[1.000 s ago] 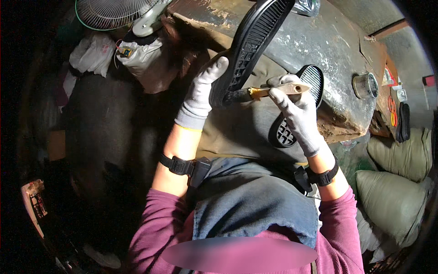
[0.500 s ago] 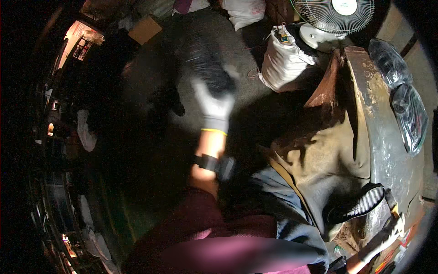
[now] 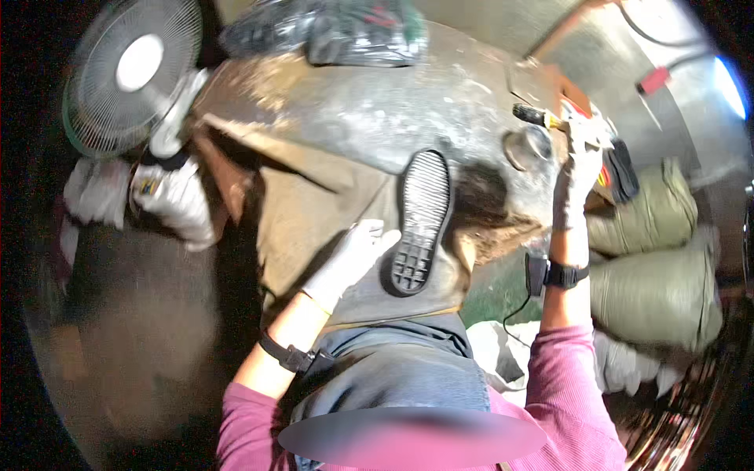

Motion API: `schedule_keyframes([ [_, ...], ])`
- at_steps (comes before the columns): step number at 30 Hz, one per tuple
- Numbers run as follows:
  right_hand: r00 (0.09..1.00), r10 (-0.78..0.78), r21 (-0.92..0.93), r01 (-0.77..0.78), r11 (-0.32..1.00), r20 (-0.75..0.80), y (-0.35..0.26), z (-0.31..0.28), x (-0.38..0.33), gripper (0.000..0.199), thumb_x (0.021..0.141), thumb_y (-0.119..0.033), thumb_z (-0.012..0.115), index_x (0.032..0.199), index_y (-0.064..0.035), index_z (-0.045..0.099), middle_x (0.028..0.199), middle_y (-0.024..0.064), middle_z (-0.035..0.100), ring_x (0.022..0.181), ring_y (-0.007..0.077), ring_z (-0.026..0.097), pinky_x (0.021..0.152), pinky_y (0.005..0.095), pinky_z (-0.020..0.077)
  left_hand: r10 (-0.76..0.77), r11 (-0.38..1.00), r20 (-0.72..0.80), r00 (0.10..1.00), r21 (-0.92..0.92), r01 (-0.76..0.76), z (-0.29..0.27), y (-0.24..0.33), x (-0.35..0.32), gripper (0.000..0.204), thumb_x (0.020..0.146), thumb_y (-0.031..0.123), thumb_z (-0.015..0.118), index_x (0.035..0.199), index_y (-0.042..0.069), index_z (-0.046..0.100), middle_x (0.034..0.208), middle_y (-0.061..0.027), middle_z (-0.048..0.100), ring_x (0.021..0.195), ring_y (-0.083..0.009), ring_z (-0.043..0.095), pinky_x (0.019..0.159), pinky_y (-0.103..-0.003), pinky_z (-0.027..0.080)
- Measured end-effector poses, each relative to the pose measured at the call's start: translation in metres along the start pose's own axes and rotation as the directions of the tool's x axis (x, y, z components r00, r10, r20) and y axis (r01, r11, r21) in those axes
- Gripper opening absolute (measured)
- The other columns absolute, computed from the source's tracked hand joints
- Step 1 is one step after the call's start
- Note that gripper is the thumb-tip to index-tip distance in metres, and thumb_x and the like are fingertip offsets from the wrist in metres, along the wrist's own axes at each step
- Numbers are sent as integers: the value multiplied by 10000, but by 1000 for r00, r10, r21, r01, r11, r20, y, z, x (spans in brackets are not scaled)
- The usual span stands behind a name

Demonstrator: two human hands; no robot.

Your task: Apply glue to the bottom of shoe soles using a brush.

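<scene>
A black shoe sole lies on the tan cloth over my lap, its white-streaked ribbed and gridded inner side up. My left hand, in a white glove, is just left of the sole with its thumb reaching toward the edge. Its fingers are loosely apart and hold nothing; whether the thumb touches the sole is unclear. At the right, my right hand, also white-gloved, is closed round a short tool with a black end and a yellow part. Its exact kind is blurred. Beside the tool stands a small round cup.
A worn grey work surface stretches ahead, with plastic-wrapped dark soles at its far edge. A fan and a white sack stand left. Green bundles are at the right. A cable hangs from my right wrist strap.
My view has swung right. My left hand, earlier stretched out left with a blurred dark thing, is back beside the sole without it. My right hand still grips the tool.
</scene>
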State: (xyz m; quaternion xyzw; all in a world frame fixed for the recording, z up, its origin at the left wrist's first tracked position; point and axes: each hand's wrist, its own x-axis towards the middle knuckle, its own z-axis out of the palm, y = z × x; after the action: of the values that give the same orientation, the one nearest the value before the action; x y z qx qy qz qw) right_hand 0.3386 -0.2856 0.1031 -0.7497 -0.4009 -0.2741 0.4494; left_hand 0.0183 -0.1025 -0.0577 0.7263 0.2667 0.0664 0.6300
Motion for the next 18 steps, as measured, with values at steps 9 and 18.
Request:
schedule_keyframes([
  [9, 998, -42, -276, 51, 960, 38, 95, -18, -13, 159, 796, -193, 750, 909, -100, 688, 888, 88, 682, 854, 290, 626, 806, 397, 467, 213, 824, -143, 967, 557, -99, 46, 29, 9, 290, 795, 244, 740, 966, 36, 630, 973, -124, 604, 806, -249, 615, 734, -380, 516],
  [18, 960, 281, -190, -277, 942, -7, 125, 4, -28, 160, 833, -248, 696, 896, -101, 706, 875, 98, 708, 838, 259, 643, 849, 366, 466, -18, 811, 40, 999, -584, 38, -8, 68, 19, 496, 851, 38, 691, 1303, -43, 505, 1104, -81, 649, 1015, -120, 602, 945, -266, 465],
])
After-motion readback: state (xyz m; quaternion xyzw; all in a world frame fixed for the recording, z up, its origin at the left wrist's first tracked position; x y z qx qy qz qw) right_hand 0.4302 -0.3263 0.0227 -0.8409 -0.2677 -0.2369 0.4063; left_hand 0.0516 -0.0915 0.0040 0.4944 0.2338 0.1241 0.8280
